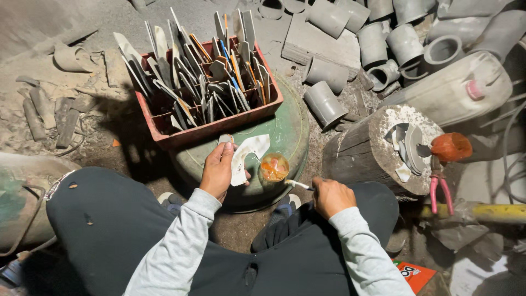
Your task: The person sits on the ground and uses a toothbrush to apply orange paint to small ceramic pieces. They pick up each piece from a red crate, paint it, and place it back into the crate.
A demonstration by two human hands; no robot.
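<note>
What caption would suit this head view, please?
Left hand holds a curved white piece; right hand holds a small brush.

Floor [66,44]: bare earth, grey with dust and debris. Grey pipe sections [378,38] heaped at rear; wooden stump [356,153] at right. Light dim, hard shadows.

One red crate [211,130], one glue cup [274,167], one pair of pink-handled pliers [440,189] — two hands [218,170].

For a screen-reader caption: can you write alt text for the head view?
A seated person's left hand holds a curved white piece while the right hand holds a small brush near an orange-filled cup. A red crate of similar pieces sits ahead.
</note>
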